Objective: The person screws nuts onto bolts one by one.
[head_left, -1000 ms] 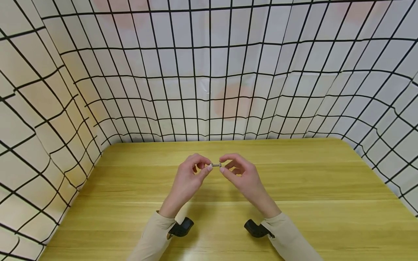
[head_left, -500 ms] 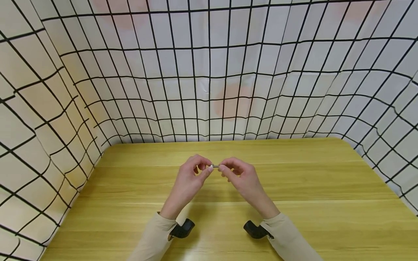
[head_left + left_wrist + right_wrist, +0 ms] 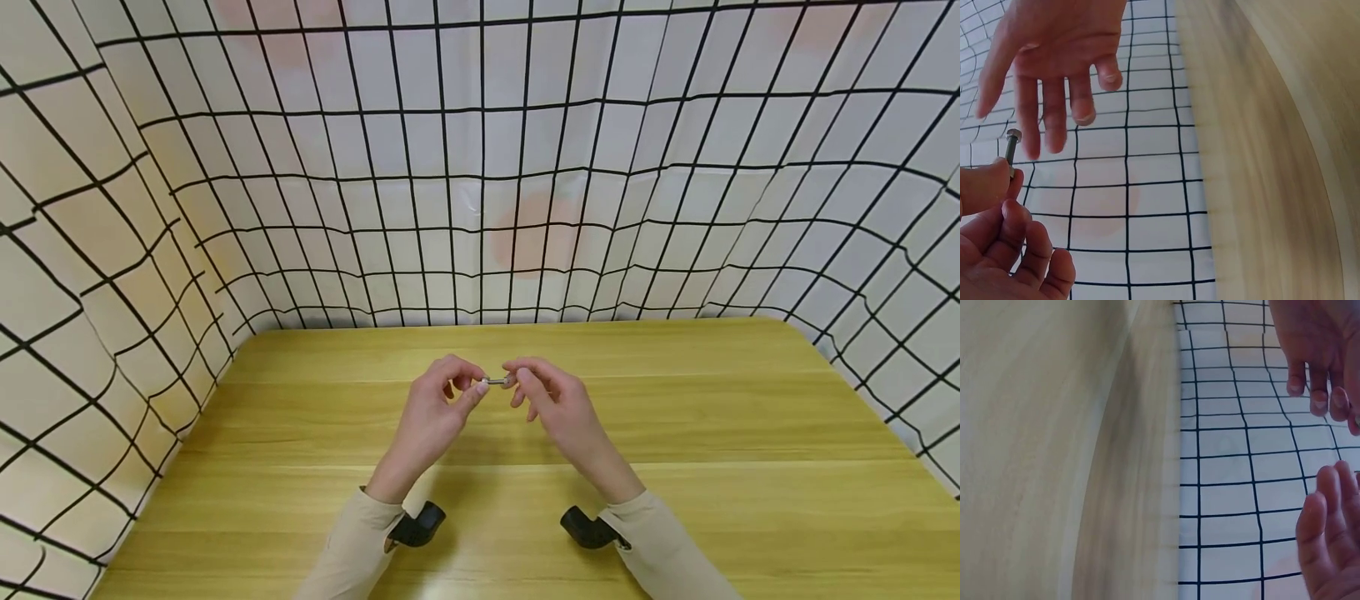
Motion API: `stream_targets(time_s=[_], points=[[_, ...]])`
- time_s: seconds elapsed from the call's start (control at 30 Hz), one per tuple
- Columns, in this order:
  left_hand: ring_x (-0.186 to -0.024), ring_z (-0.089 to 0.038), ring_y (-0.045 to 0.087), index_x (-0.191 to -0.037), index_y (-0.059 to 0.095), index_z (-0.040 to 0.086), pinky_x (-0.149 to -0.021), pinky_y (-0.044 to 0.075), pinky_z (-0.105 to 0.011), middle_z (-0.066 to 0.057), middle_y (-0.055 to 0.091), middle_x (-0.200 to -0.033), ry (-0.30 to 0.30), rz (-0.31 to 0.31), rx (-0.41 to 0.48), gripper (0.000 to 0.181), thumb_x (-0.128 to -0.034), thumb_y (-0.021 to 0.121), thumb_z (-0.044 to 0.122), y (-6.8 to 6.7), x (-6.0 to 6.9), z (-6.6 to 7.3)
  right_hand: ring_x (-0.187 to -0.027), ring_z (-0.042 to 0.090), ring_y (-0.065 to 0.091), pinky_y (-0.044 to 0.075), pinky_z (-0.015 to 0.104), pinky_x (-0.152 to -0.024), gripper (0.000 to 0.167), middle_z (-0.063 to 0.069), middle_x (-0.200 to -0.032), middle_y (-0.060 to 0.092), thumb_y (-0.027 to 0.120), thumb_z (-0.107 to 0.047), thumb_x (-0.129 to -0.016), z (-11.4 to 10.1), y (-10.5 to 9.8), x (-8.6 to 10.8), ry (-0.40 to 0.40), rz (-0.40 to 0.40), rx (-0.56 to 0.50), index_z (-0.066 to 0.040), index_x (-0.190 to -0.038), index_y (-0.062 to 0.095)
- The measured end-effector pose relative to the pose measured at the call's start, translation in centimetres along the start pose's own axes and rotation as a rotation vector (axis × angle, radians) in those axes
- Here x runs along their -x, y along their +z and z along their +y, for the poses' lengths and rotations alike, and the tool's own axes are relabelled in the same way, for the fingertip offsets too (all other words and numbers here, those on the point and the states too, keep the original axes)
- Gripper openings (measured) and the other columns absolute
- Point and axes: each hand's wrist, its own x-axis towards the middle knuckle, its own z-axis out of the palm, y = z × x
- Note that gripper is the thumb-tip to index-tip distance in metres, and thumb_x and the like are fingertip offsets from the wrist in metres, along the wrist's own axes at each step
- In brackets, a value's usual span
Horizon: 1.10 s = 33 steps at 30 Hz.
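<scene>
I see plain beige fabric on the left sleeve (image 3: 349, 546) and right sleeve (image 3: 669, 543), slightly creased, with a stubby, bent black wrist camera (image 3: 420, 525) jutting at each cuff (image 3: 380, 508); the fingers (image 3: 1054, 115) are bare.

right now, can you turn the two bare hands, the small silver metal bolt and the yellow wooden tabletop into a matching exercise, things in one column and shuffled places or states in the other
Things
1. small silver metal bolt
2. bare left hand
3. bare right hand
4. yellow wooden tabletop

Places or states
A. below both hands
B. fingers extended, near the bolt's free end
C. in the gap between the hands, pinched at one end
D. thumb and finger pinching the bolt

Pairs: 1-C, 2-D, 3-B, 4-A
</scene>
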Motion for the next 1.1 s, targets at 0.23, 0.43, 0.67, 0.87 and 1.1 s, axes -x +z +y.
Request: stream_targets(time_s=[0.23,0.43,0.67,0.87,1.1], points=[[-0.081,-0.018,0.048,-0.095,0.068,0.009,-0.072,0.037,-0.036,0.002,0.05,-0.082,-0.007,0.002,-0.006,0.006,-0.0929,0.07,0.015,-0.2,0.0,-0.1,-0.088,0.021,0.062,0.051,0.034,-0.07,0.029,0.009,-0.112,0.065,0.069,-0.001,-0.09,-1.0,0.1,0.1,-0.114,0.034,0.082,-0.009,-0.117,0.063],[-0.082,-0.023,0.049,-0.095,0.068,0.009,-0.072,0.036,-0.036,0.002,0.05,-0.081,-0.019,-0.006,0.002,0.006,-0.093,0.07,0.015,-0.1,0.0,-0.2,-0.084,0.023,0.062,0.051,0.033,-0.068,0.024,0.011,-0.107,0.064,0.068,0.009,-0.088,-3.0,0.5,0.5,-0.184,0.027,0.108,-0.002,-0.109,0.063],[-0.085,-0.033,0.051,-0.095,0.067,0.009,-0.073,0.037,-0.037,0.001,0.05,-0.082,-0.031,-0.019,0.008,0.006,-0.0927,0.07,0.014,0.0,0.1,-0.2,-0.084,0.022,0.061,0.049,0.031,-0.067,0.017,0.007,-0.099,0.066,0.068,0.007,-0.088,-2.7,0.6,0.5,-0.175,0.039,0.092,-0.002,-0.102,0.067],[-0.084,-0.032,0.051,-0.095,0.067,0.01,-0.073,0.037,-0.038,0.001,0.05,-0.081,-0.024,-0.015,0.019,0.005,-0.0923,0.07,0.013,0.0,0.0,-0.1,-0.081,0.023,0.063,0.05,0.029,-0.067,0.015,0.009,-0.095,0.068,0.069,0.003,-0.089,-2.0,0.7,0.5,-0.135,0.062,0.105,-0.003,-0.103,0.069],[-0.083,-0.025,0.05,-0.094,0.067,0.013,-0.073,0.039,-0.039,0.002,0.051,-0.082,0.002,-0.008,0.025,0.005,-0.0915,0.071,0.01,0.0,0.1,0.0,-0.074,0.023,0.063,0.052,0.031,-0.062,0.006,-0.002,-0.088,0.067,0.065,-0.014,-0.096,0.3,0.7,0.2,-0.098,0.049,0.065,-0.011,-0.099,0.07]])
